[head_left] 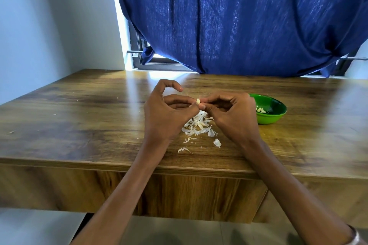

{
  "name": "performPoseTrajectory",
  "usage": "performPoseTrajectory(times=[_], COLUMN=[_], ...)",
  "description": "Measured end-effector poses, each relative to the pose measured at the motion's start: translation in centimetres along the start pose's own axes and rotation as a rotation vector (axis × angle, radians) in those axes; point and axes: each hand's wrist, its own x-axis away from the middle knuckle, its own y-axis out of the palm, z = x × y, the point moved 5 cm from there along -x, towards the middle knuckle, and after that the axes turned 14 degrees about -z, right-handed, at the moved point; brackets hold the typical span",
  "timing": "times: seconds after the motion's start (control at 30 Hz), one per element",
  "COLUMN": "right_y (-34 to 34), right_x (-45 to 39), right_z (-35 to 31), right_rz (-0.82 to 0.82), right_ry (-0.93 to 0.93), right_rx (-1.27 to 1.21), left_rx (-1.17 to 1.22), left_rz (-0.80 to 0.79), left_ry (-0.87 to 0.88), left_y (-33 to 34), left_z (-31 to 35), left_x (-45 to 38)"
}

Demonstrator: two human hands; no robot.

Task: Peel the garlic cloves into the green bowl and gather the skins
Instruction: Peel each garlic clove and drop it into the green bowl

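Daylight slips past the curtain and glares on the counter; edges bend, slightly soft.

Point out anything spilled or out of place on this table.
Mostly tidy. The skins sit in one loose heap under both hands, but a few strays lie nearer the table edge, and tiny flecks are scattered far left, still ungathered.

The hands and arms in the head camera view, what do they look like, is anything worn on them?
Both forearms are bare, with no sleeves in view. The left hand shows no ring, watch or glove. The right hand is also ungloved, and a pale bracelet circles that arm at the frame's lower right corner.
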Motion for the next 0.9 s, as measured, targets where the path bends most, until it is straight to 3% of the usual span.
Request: performPoseTrajectory(times=[0.9], right_y=[0.30], right_x=[0.23], right_z=[0.28], right_rz=[-0.029], right_ry=[0.048], right_rx=[-0.169], left_rx=[0.065], left_rz=[0.026], left_ry=[0.016], left_y=[-0.05], left_z=[-0.29], left_x=[-0.25])
